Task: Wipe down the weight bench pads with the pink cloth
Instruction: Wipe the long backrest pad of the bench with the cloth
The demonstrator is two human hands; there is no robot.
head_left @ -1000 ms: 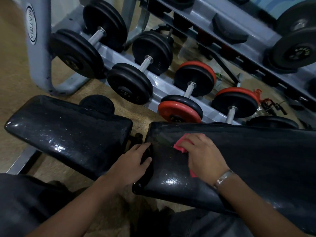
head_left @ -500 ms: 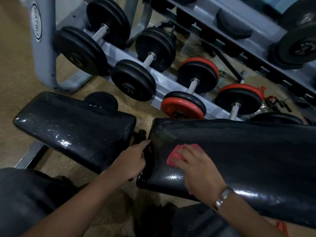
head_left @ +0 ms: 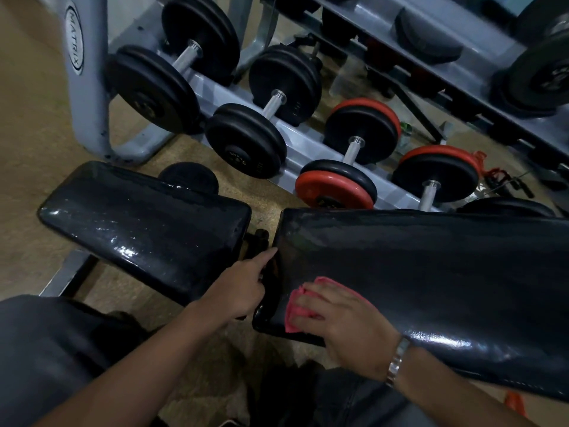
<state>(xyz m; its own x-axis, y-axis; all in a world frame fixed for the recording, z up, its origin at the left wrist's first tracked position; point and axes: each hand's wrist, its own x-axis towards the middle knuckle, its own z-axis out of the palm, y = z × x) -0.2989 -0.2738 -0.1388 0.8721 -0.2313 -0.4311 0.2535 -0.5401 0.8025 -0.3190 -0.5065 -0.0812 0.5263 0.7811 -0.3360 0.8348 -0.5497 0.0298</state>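
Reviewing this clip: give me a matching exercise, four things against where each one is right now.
Things: 1 pink cloth; 2 left hand; 3 short pad; 4 metal wristband.
Places: A on the right wrist; B left of the gap between pads; C under the right hand, on the long pad; D at the long pad's end edge.
Pairs: 1-C; 2-D; 3-B; 4-A.

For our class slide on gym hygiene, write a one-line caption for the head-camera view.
Right hand presses the pink cloth on the long bench pad while left hand touches its end.
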